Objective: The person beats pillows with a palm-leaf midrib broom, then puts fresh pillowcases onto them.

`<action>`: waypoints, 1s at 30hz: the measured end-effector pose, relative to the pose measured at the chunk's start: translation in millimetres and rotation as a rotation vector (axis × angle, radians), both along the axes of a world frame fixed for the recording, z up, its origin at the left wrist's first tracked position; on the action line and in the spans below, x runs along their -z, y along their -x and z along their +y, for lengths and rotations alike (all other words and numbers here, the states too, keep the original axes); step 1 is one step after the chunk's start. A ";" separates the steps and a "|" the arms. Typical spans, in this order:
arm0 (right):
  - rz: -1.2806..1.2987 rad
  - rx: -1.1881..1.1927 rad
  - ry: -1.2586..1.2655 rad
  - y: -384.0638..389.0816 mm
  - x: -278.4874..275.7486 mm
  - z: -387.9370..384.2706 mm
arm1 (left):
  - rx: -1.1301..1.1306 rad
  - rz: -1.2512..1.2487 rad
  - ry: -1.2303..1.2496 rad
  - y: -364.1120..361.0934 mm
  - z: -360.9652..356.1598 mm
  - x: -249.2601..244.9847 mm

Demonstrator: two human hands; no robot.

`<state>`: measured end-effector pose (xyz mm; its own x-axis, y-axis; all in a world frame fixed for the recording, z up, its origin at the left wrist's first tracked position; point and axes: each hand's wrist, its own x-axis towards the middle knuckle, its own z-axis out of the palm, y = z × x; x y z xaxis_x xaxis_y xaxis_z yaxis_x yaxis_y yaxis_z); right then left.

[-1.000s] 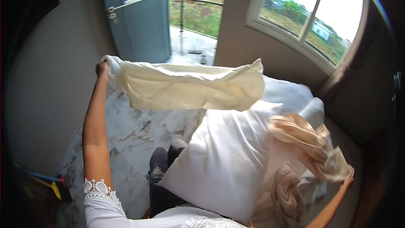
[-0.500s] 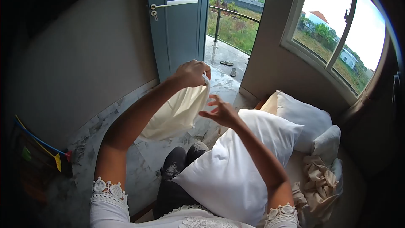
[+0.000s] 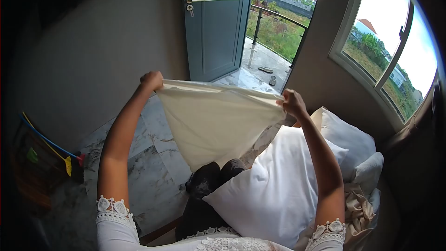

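Note:
A cream pillowcase [image 3: 218, 121] hangs stretched out in front of my knees, its top edge pulled wide between both hands. My left hand [image 3: 152, 81] is closed on its upper left corner. At the upper right corner, my right hand [image 3: 292, 102] grips the fabric, slightly lower than the left. The cloth narrows toward its lower end above my dark-trousered knees. Across my lap, under my right forearm, lies a white pillow [image 3: 274, 183] without a coloured cover.
More white pillows [image 3: 348, 142] and crumpled beige cloth [image 3: 358, 211] lie on the seat at my right. A grey door [image 3: 216, 28] stands open ahead, with slippers [image 3: 265, 69] outside. Yellow and blue sticks [image 3: 49, 139] lean at the left over the marble floor [image 3: 153, 172].
My left hand has moved left and my right hand has taken hold of the other corner. The pillowcase, bunched and hanging from the left hand before, is now spread wide.

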<state>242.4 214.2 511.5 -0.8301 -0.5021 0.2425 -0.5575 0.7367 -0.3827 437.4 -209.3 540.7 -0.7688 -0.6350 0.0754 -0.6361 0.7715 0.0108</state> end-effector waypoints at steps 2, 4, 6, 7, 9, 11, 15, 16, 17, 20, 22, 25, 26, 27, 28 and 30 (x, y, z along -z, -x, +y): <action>0.309 0.088 0.136 3.7 -47.9 -6.5 | -0.076 0.159 -0.070 9.5 -18.8 -29.8; 0.595 0.132 0.374 0.4 -98.3 -4.4 | 0.051 0.667 0.112 -1.4 0.7 -76.4; 0.769 0.138 0.689 -29.3 -136.5 6.4 | 0.390 1.260 0.300 -28.8 33.5 -113.6; 0.931 0.072 0.825 -35.4 -122.2 5.3 | 0.552 1.470 0.257 -31.8 41.8 -94.0; 0.943 -0.104 0.730 -27.5 -51.7 7.5 | 0.891 1.887 0.151 -23.4 52.3 -21.9; 0.203 -0.017 -0.170 30.1 97.5 14.3 | 0.538 0.516 -0.018 -6.6 26.4 132.0; -0.183 0.077 -0.329 -8.5 142.0 75.3 | 0.464 -0.203 -0.149 -50.2 82.4 215.8; -0.133 0.139 -0.274 -9.6 136.0 83.4 | 0.471 -0.133 -0.212 -47.8 88.5 215.5; -0.127 0.172 -0.232 -13.1 125.7 87.5 | 0.471 -0.069 -0.277 -47.2 98.3 208.2; -0.171 0.190 0.011 -11.2 114.7 102.9 | 0.561 -0.114 -0.428 -28.2 108.1 201.3; -0.161 0.174 0.143 -6.8 110.6 113.5 | 0.624 -0.216 -0.481 -15.7 122.9 196.9; -0.286 0.070 0.222 -10.7 118.0 137.1 | 0.723 -0.234 -0.737 -9.8 140.1 218.9; -0.462 -0.013 0.253 -19.4 112.1 145.0 | 0.677 -0.234 -0.864 -10.8 150.4 218.9; -0.567 -0.085 0.315 -27.4 111.2 156.5 | 0.628 -0.233 -0.989 -10.9 159.8 217.9; -0.317 -0.035 0.328 -37.8 109.7 169.0 | 0.564 -0.203 -0.975 -10.4 167.3 218.1; 0.117 0.272 0.322 -63.1 114.3 198.8 | 0.528 0.088 -0.995 -13.4 179.1 232.9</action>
